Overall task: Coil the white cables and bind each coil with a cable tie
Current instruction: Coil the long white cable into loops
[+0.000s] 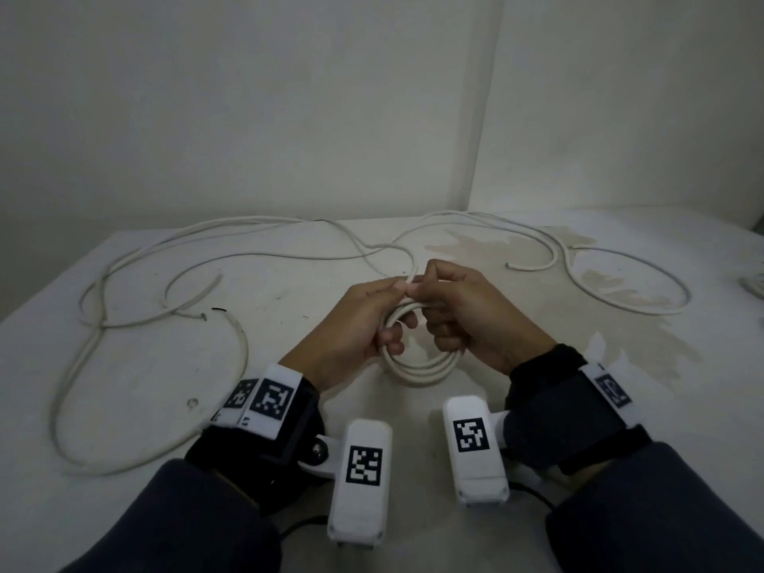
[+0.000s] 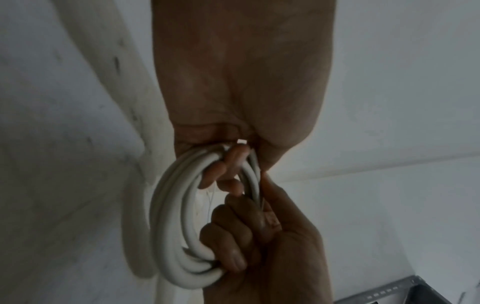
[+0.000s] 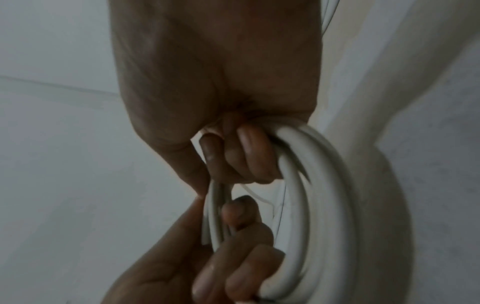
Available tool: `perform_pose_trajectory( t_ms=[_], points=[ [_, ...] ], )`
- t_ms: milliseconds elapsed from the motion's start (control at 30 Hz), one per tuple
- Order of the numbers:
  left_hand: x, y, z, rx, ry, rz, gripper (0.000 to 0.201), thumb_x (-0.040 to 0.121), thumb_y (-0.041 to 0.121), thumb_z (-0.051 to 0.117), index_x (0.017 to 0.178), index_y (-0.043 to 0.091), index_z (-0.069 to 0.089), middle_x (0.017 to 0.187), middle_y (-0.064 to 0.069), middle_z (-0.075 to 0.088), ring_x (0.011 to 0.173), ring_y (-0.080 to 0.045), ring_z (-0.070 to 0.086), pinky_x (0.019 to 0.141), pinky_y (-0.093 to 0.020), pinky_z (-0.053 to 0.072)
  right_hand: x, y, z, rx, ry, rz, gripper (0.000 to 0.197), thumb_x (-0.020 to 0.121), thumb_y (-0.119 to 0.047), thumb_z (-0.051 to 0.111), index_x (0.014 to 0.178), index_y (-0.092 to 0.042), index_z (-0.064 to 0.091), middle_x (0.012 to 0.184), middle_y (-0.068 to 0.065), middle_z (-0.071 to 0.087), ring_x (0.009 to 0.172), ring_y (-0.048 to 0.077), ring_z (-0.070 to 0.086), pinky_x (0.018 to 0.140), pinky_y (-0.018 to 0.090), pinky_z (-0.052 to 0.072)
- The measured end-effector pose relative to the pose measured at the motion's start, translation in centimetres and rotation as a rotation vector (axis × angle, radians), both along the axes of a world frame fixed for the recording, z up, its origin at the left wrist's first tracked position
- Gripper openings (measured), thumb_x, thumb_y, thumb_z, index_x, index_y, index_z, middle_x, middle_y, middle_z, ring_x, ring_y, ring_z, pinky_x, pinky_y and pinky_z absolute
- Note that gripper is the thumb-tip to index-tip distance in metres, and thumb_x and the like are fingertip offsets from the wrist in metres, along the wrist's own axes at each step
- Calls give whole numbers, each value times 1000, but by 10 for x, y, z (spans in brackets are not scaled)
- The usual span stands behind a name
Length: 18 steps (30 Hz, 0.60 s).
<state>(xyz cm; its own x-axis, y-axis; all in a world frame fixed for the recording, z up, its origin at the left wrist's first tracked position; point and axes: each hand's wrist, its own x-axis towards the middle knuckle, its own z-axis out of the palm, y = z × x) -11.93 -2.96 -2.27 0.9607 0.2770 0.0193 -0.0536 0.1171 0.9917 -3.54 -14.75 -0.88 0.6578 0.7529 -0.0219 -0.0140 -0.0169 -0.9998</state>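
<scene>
A white cable coil of several loops hangs just above the white table, held at its top between both hands. My left hand grips its left side, fingers curled through the loops. My right hand grips the right side, and the thumbs and forefingers of both meet at the top of the coil. In the left wrist view the coil runs under my left fingers, with a thin white strand, likely a cable tie, inside the loop. The right wrist view shows the coil and the same strand.
Loose white cables sprawl over the table's left and right sides. A pale stain marks the right part. Walls close the back and right. Another white bundle sits at the far right edge.
</scene>
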Motion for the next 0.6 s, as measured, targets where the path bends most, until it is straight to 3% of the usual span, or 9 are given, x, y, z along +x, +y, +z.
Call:
perform_pose_trajectory(
  t_ms=[67,167,233,300,400,500,567,600],
  points=[
    [0,0,0,41,5,-28,26,102,19,37,101,6,59,58,-2,44,39,-5,29,46,-19,32,0,1,-1,-10,23,-12,31,94,-10,55,70,-18,38,44,-7,32,38,7,23,37,16,20],
    [-1,4,1,74,-23,-72,27,103,20,35,92,11,58,54,6,38,41,-3,28,46,-18,30,1,2,-1,37,96,-38,18,95,-8,50,90,-19,38,45,-6,35,40,9,25,39,18,23],
    [-1,7,1,130,-35,-50,29,103,19,35,105,8,61,51,10,37,42,-2,30,46,-17,30,2,2,1,87,127,-10,23,93,-1,43,104,-21,38,49,-4,40,43,11,29,43,22,24],
    [-2,8,2,175,-41,-42,33,103,17,34,118,2,58,52,9,37,42,-2,30,45,-16,31,3,0,0,57,57,34,40,88,6,42,116,-24,43,54,-1,42,47,13,34,46,26,30],
    [-4,9,4,210,-44,-69,35,103,16,34,122,-2,57,57,5,32,43,-1,31,46,-16,32,4,-1,-3,-21,-83,83,63,84,13,51,129,-32,45,57,5,50,49,17,43,50,31,42],
    [-5,10,5,228,-49,-79,33,103,14,33,120,-3,56,58,4,31,43,0,32,46,-16,32,4,-1,-4,-76,-202,26,53,83,8,62,123,-25,52,70,17,53,52,18,51,56,34,49],
    [-4,11,5,213,-65,-59,33,103,13,33,118,-5,55,58,3,31,43,0,31,46,-15,31,8,-2,-6,-170,-374,-73,39,78,-2,73,109,-21,57,77,16,54,57,16,54,58,30,50],
    [-3,11,5,198,-77,-40,33,103,14,33,118,-4,56,57,4,34,43,-1,30,46,-15,31,9,-2,-7,-215,-473,-133,34,74,-10,78,99,-22,58,80,11,51,64,14,52,59,23,47]
  ],
)
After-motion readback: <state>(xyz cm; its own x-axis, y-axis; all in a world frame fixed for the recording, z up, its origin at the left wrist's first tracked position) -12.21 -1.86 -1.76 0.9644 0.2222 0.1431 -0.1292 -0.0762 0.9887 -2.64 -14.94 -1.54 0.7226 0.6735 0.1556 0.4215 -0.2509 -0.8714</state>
